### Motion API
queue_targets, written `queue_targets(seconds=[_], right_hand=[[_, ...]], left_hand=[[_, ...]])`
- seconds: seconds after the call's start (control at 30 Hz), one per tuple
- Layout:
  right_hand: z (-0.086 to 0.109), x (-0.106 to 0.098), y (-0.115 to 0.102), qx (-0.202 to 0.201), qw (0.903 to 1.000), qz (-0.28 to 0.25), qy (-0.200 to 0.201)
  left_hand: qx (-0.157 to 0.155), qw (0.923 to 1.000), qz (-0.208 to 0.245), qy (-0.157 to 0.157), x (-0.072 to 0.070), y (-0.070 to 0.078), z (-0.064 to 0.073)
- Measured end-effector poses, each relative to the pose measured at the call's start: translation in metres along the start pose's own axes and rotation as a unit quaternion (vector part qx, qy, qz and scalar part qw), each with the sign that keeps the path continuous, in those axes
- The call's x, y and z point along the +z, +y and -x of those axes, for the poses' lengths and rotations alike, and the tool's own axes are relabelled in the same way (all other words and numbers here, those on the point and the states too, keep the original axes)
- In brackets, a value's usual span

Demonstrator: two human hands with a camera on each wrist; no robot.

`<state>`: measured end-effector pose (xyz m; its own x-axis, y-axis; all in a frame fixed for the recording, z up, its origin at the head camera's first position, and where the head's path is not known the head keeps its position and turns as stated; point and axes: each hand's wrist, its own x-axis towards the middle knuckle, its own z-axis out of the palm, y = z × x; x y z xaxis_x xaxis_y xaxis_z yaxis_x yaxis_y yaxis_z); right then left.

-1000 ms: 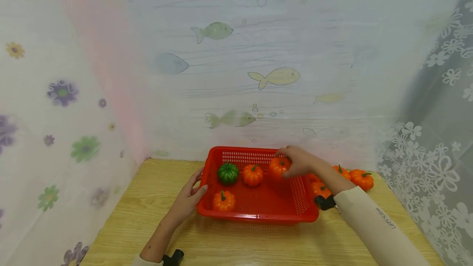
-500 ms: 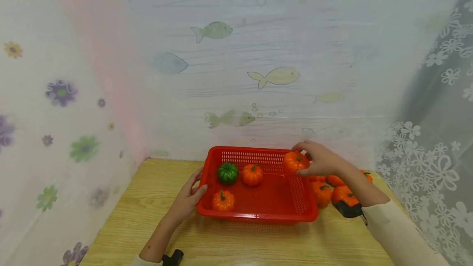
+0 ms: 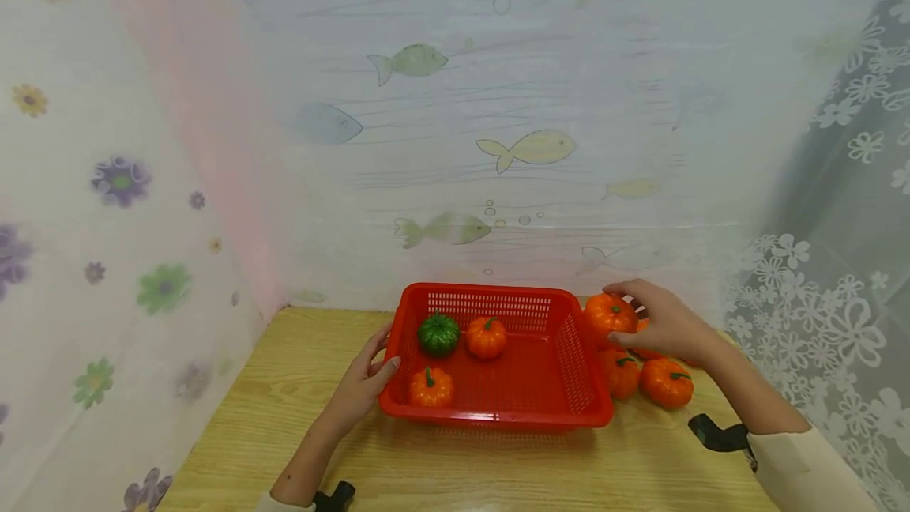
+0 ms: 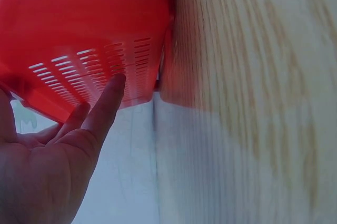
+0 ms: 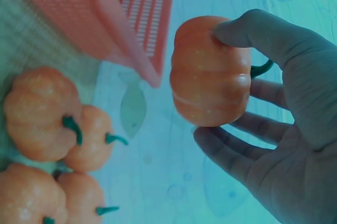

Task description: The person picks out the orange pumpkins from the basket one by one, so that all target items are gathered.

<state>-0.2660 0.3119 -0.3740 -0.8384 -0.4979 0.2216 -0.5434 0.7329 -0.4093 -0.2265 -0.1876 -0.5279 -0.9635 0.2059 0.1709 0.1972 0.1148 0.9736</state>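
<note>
A red plastic basket (image 3: 498,417) stands on the wooden table; inside lie a green pumpkin (image 3: 438,334) and two small orange pumpkins, one at the back (image 3: 486,337) and one at the front left. My left hand (image 3: 359,385) holds the basket's left side, thumb at the rim and fingers against the slotted outer wall (image 4: 79,71). Just past the basket's right rim, my right hand (image 3: 661,322) grips another orange pumpkin (image 5: 210,71) between thumb and fingers, its green stem towards the palm. In the right wrist view this pumpkin is held up, apart from the basket.
Several orange pumpkins (image 3: 666,382) sit on the table right of the basket, partly hidden by my right hand and the held pumpkin. Behind the table (image 3: 298,354) hangs a fish-patterned sheet (image 3: 441,141). A flowered curtain (image 3: 803,283) borders the right side.
My right hand has carried the orange pumpkin rightward, from over the basket's back right part to beyond its right rim. The left hand and the basket stay in place.
</note>
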Motion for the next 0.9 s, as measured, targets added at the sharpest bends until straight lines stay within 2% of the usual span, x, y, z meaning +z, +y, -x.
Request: queue_targets(seconds=[0.47, 0.57, 0.9], right_hand=[[0.046, -0.003, 0.032, -0.003, 0.9960, 0.030, 0.085], [0.055, -0.004, 0.041, 0.008, 0.9947, 0.034, 0.097], [0.085, -0.009, 0.067, 0.074, 0.9921, 0.030, 0.097]], left_hand=[[-0.006, 1.0000, 0.001, 0.001, 0.001, 0.001, 0.001], [-0.008, 1.0000, -0.003, 0.004, 0.001, 0.000, 0.001], [-0.013, 0.9999, -0.002, 0.007, 0.002, 0.002, 0.002]])
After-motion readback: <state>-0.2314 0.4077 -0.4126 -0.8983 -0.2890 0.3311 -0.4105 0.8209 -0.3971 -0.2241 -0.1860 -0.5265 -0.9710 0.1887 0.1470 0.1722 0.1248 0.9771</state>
